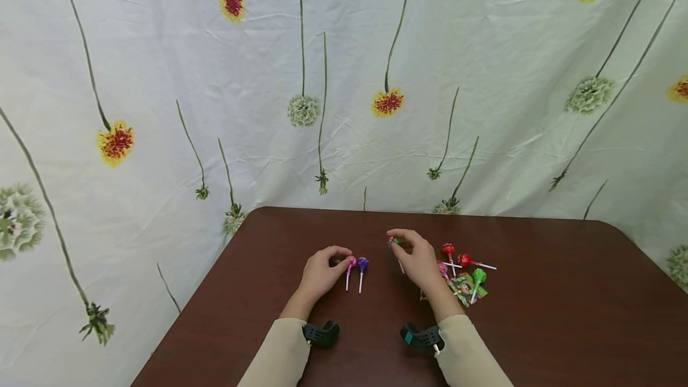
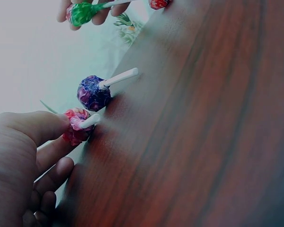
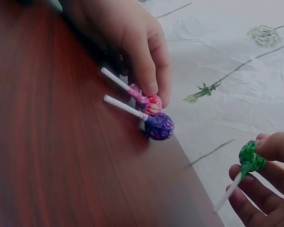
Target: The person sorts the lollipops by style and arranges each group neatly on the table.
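Observation:
My left hand (image 1: 321,273) pinches the head of a pink lollipop (image 2: 77,126) between thumb and forefinger, its white stick pointing toward me. Right beside it on the table lies a purple lollipop (image 1: 362,264). My right hand (image 1: 421,260) holds a green-wrapped lollipop (image 3: 252,157) by its head, thumb against fingers, with the stick hanging down. In the left wrist view that green lollipop (image 2: 82,14) shows a red patch on its wrapper.
Right of my right forearm lies a loose group: red lollipops (image 1: 464,260), a green one (image 1: 479,275), a pink one (image 1: 443,268) and a green printed packet (image 1: 461,289). Behind the brown table (image 1: 559,291) hangs a flowered white cloth (image 1: 258,76).

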Tool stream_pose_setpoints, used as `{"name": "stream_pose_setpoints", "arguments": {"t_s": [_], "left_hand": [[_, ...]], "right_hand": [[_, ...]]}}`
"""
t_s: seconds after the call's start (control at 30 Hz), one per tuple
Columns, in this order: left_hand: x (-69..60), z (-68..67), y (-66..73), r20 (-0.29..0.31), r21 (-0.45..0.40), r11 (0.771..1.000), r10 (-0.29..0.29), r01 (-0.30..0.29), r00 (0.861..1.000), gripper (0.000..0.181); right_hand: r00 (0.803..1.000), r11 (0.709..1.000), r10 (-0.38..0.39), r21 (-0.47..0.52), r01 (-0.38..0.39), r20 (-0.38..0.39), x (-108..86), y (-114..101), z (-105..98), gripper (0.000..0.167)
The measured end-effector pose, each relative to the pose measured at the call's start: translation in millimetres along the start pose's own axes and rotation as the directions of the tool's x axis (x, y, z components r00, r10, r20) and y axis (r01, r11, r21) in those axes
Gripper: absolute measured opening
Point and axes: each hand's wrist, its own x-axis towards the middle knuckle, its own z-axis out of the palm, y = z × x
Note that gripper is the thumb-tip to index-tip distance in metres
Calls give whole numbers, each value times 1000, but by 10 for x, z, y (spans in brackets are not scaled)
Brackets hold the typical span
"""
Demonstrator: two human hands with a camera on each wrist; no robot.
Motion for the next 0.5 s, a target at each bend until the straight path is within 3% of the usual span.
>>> {"name": "stream_pose_setpoints", "arguments": {"t_s": [0.5], "left_hand": [[18,16,-22,-5,0,1000,-1,1,1000,14]], "right_hand": [[996,997,58,40,-60,61,-19,29,125,28]]}}
